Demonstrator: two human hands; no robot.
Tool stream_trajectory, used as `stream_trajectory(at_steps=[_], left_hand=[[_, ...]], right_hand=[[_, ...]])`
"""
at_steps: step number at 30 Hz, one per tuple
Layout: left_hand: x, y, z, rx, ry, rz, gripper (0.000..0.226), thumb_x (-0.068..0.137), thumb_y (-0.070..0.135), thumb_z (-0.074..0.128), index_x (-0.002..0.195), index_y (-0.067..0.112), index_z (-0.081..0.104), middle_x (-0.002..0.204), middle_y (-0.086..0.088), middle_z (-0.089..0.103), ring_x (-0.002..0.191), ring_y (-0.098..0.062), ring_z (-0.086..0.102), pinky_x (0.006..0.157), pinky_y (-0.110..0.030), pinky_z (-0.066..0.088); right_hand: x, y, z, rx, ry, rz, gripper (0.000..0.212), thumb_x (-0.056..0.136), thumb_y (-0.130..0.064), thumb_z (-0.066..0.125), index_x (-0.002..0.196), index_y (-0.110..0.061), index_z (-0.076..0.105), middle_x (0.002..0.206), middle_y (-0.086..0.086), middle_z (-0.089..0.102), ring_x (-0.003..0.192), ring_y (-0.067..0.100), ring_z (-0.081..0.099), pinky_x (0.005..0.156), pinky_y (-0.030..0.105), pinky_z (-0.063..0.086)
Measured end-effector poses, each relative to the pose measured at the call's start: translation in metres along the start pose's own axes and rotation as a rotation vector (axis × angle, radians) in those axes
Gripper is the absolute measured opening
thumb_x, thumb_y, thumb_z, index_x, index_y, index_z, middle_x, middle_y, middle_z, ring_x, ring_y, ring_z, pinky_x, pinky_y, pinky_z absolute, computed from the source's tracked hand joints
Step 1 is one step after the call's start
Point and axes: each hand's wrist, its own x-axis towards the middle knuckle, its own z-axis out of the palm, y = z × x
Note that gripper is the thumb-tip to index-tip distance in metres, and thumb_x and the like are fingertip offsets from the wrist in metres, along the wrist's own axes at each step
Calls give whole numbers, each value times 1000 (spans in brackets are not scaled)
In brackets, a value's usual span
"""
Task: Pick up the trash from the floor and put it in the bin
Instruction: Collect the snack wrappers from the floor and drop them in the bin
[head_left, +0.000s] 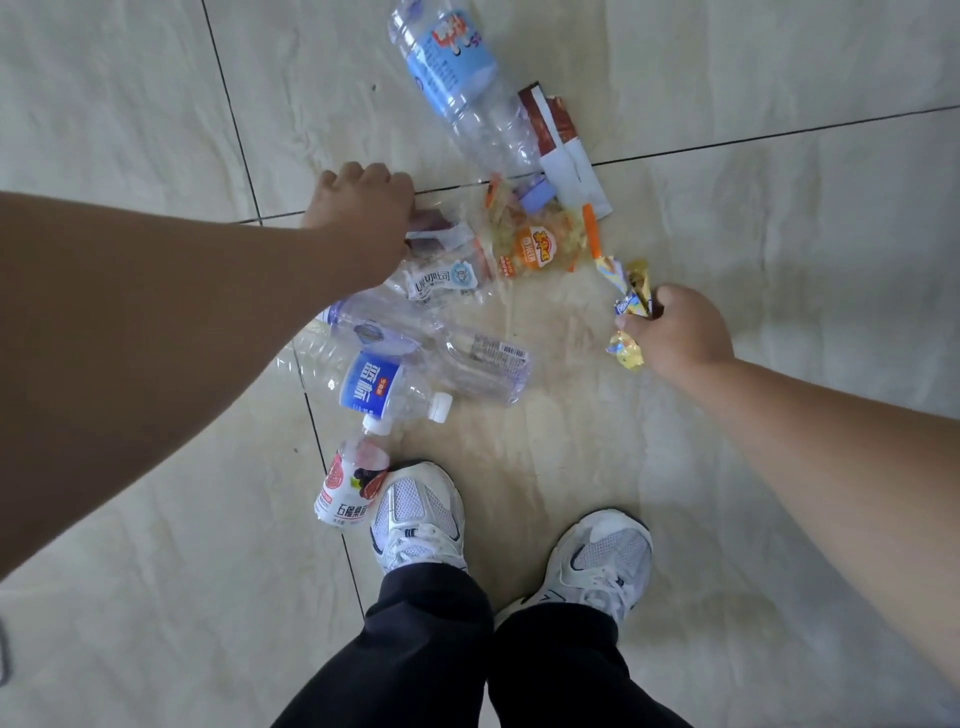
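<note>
Both hands reach down over a litter of trash on the tiled floor (779, 78). From the head camera, the left hand (363, 218) is curled with its fingers closed on the edge of a clear plastic wrapper (441, 270) printed with a small blue cow face. The right hand (675, 332) is clenched around a bunch of yellow and blue candy wrappers (631, 296), which stick out above and below the fist.

Between the hands lies an orange snack bag (540, 244), with a red and white torn packet (558, 145) just beyond it. A large clear bottle with a light blue label (457, 78) lies farther out. Nearer the white sneakers (421, 514) lie a clear crushed bottle (467, 353), a bottle with a dark blue label (374, 384), and a small bottle with a pink fruit label (348, 483) touching the left shoe.
</note>
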Motion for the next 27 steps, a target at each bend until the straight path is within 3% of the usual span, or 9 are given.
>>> stream_trajectory(at_steps=[2,6,9,11,15,18,22,25,27], left_hand=[[-3,-2,-3,41,9,47,25,93,34,64,109,14,64,107,-14,62,102,-37,58,88,-45,42],[-14,1,-17,-123,147,320,25,91,37,65,100,14,71,105,-12,64,103,-37,57,89,-45,41],[-14,21,-29,-153,87,508,31,88,41,67,110,19,72,123,-9,62,116,-34,53,99,-47,41],[-4,41,-30,-85,14,531,45,89,44,64,129,23,65,142,-7,53,129,-32,47,105,-48,41],[12,73,-23,-56,21,421,44,88,37,65,130,25,65,160,-6,35,140,-33,37,108,-47,36],[15,88,-13,-11,71,349,45,86,25,66,131,24,61,145,-10,46,131,-35,45,101,-46,40],[15,94,-7,-35,126,290,45,84,10,63,126,11,51,127,-14,56,117,-37,53,95,-45,42],[13,97,-5,64,69,266,42,84,14,61,124,8,49,117,-10,65,111,-34,56,92,-42,41],[8,98,-5,134,9,291,30,88,16,57,118,13,56,111,-8,67,110,-32,56,91,-41,39]], right_hand=[[2,-8,-8,17,34,-73,29,91,-32,61,75,-10,51,76,8,57,78,34,53,57,35,31],[22,-39,-30,155,156,-153,33,100,-27,44,110,2,54,112,25,59,104,39,56,79,39,41],[42,-69,-38,194,116,-180,28,97,-25,45,107,-1,55,122,25,49,115,39,51,95,42,44],[51,-87,-38,124,43,-217,17,94,-27,47,94,-11,52,124,23,47,118,36,48,100,38,42],[55,-105,-30,34,-19,-293,24,85,-26,55,70,-14,41,89,13,45,84,21,44,71,29,33],[50,-105,-15,98,-24,-207,22,82,-20,59,66,-16,45,69,8,47,70,24,44,61,28,29],[39,-97,8,260,-24,-58,19,82,-25,66,74,-12,54,72,5,52,71,23,50,52,29,31],[31,-92,14,403,-80,-14,27,80,-22,70,101,-6,63,84,4,61,79,21,58,60,27,39],[24,-91,12,440,-184,-37,18,80,-16,69,96,-8,67,79,2,63,75,18,61,58,27,47]])
